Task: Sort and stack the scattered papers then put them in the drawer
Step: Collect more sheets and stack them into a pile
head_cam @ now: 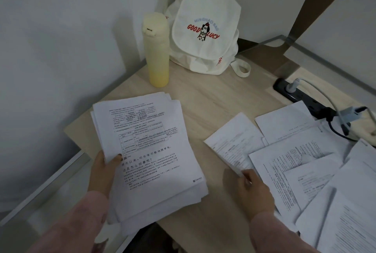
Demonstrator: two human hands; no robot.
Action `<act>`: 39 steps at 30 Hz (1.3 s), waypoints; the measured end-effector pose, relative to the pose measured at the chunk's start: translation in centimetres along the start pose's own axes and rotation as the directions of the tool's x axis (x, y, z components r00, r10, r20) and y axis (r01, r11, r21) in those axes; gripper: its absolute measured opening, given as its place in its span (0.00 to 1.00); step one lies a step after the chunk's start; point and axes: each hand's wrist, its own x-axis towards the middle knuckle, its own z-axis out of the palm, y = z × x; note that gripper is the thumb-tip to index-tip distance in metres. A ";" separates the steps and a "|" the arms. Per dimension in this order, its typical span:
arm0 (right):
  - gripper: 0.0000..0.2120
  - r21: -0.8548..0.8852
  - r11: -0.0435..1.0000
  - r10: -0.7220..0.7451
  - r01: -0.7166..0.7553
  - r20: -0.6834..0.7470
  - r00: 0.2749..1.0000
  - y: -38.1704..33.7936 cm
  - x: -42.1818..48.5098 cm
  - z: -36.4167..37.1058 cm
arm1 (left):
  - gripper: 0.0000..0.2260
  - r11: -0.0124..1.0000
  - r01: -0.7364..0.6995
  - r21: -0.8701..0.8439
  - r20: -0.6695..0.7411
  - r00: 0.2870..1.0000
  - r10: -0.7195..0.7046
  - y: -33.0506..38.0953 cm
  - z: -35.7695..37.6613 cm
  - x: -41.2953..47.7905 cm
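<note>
Gripping the gathered stack of papers [150,157] at its left edge, the left hand [103,168] has its thumb pressed on the top sheet and its fingers hidden beneath the pile. The stack lies on the left part of the desk [213,98], its sheets fanned unevenly, and its near corner hangs over the desk edge. Printed text and tables cover the top page, though only the larger characters can be made out.

The right hand [251,188] pinches the near corner of a loose sheet [234,143] between thumb and fingertips; the fingertips are blurred, so the exact grip is hard to read. That sheet lies just right of the stack, apart from it, with its print too smeared to read. Both wrists are covered by pink sleeves [81,222], which run out of the bottom of the view.

Further right, the scattered papers [305,171] overlap one another at many angles, so most sheets are partly covered and their number cannot be told. Several are cut off by the right and bottom borders.

Behind them a black power strip [293,93] lies on the desk with a white plug in it; its far end passes under the papers, and a grey adapter and cables beside it are blurred. At the back left stands an upright pale yellow bottle [156,49], with a white canvas bag [205,31] just beside it against the wall, its straps cut off at the top. No drawer can be identified from this angle.
</note>
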 end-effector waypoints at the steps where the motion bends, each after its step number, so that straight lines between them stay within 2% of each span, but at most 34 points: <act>1: 0.09 0.058 0.998 0.026 -0.024 -0.029 0.999 -0.4 0.1 -0.1 | 0.15 1.000 -0.002 -0.004 0.007 1.000 0.002 -0.1 -0.1 -0.1; 4: 0.07 0.242 0.969 -0.035 0.058 -0.099 0.994 -2.2 0.1 -0.2 | 0.11 1.000 0.002 -0.017 0.022 1.000 -0.002 -0.2 0.0 -0.6; 8: 0.08 0.447 0.880 -0.136 0.157 -0.080 0.987 -6.1 -0.4 1.0 | 0.14 0.997 0.032 -0.077 0.082 0.996 -0.026 -0.4 0.7 -1.7; 12: 0.13 0.608 0.784 -0.195 0.126 0.049 0.980 -9.7 -1.0 3.4 | 0.16 0.993 0.072 -0.096 0.148 0.987 -0.057 -0.6 1.8 -2.5; 15: 0.13 0.705 0.699 -0.293 0.120 0.129 0.947 -11.9 -2.0 5.1 | 0.14 0.988 0.099 -0.116 0.185 0.980 -0.076 -0.4 2.8 -3.3; 17: 0.12 0.729 0.678 -0.350 0.097 0.205 0.914 -13.0 -2.5 5.8 | 0.14 0.983 0.137 -0.121 0.210 0.972 -0.109 -0.3 3.5 -3.7; 21: 0.11 0.748 0.659 -0.394 -0.076 0.429 0.813 -13.4 -2.9 6.6 | 0.25 0.940 0.242 -0.238 0.316 0.935 -0.161 -0.2 4.5 -3.8; 23: 0.09 0.754 0.651 -0.378 -0.092 0.426 0.822 -12.7 -2.7 6.4 | 0.21 0.974 0.180 -0.138 0.288 0.948 -0.135 -0.3 4.8 -4.0; 25: 0.09 0.745 0.665 -0.330 -0.061 0.366 0.870 -11.3 -1.7 5.7 | 0.19 0.989 0.140 -0.056 0.253 0.960 -0.121 -0.3 5.1 -4.2; 28: 0.08 0.670 0.742 -0.225 0.026 0.211 0.951 -8.2 0.3 4.4 | 0.21 0.997 0.075 -0.031 0.252 0.966 -0.065 0.0 5.3 -4.5; 31: 0.13 0.608 0.794 -0.103 0.018 0.105 0.989 -5.7 1.7 2.0 | 0.20 0.999 -0.024 -0.022 0.260 0.965 0.029 0.8 5.3 -4.9; 36: 0.30 0.739 0.657 -0.085 -0.148 0.267 0.960 -4.0 2.6 -1.2 | 0.19 0.990 -0.136 -0.042 0.321 0.936 0.142 2.8 5.7 -6.1; 38: 0.30 0.781 0.608 -0.134 -0.147 0.283 0.950 -3.7 2.4 -2.1 | 0.18 0.981 -0.185 -0.060 0.334 0.922 0.194 4.1 6.1 -6.7; 39: 0.26 0.792 0.599 -0.157 -0.122 0.265 0.952 -3.8 2.1 -2.6 | 0.17 0.977 -0.201 -0.072 0.334 0.918 0.213 4.8 6.2 -7.0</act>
